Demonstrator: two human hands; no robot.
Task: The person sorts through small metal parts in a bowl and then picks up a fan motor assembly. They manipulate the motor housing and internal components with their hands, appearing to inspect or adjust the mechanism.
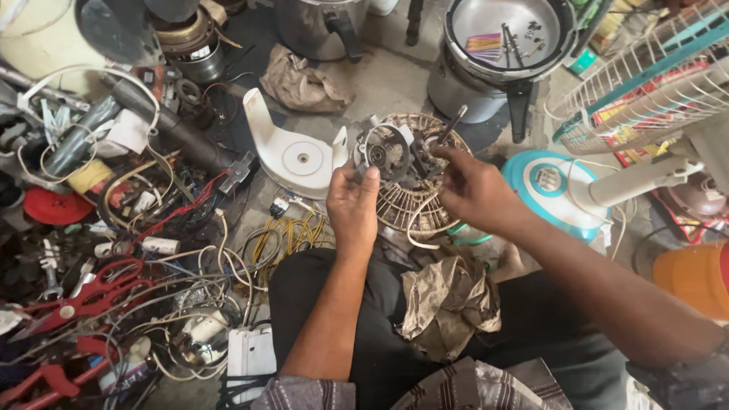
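Fan motor (387, 154) gripped by left hand (352, 203), screwdriver (449, 126) clasped in right hand (474, 191), concrete floor (387, 83) littered with wires (190, 266), pressure cooker (501, 53) behind.

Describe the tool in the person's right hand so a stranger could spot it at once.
Start at the round, dirty fan grille on the floor ahead of the person's knees. Just above it the right hand holds a slim dark screwdriver, its tip angled into the motor held by the left hand. No other tool is hand-held.
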